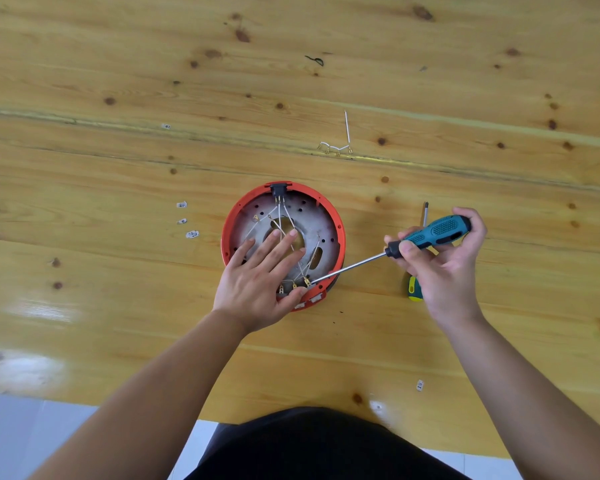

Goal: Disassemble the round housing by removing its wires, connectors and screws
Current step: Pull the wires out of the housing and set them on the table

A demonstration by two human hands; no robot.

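Observation:
The round red housing (338, 233) lies open side up on the wooden table, with white wires (281, 216) crossing its pale inner plate from a black connector (278, 190) at the far rim. My left hand (260, 282) presses flat on the housing's near left part, fingers straight, thumb against the near rim. My right hand (444, 258) grips a teal-handled screwdriver (433, 232). Its shaft slants down left, and the tip meets a brass terminal (307, 281) at the near rim.
A removed white wire piece with several brass terminals (338, 147) lies on the table beyond the housing. A second screwdriver (415, 289) lies under my right hand. Small white tags (187, 220) sit to the left, another (420, 385) near the table's front edge.

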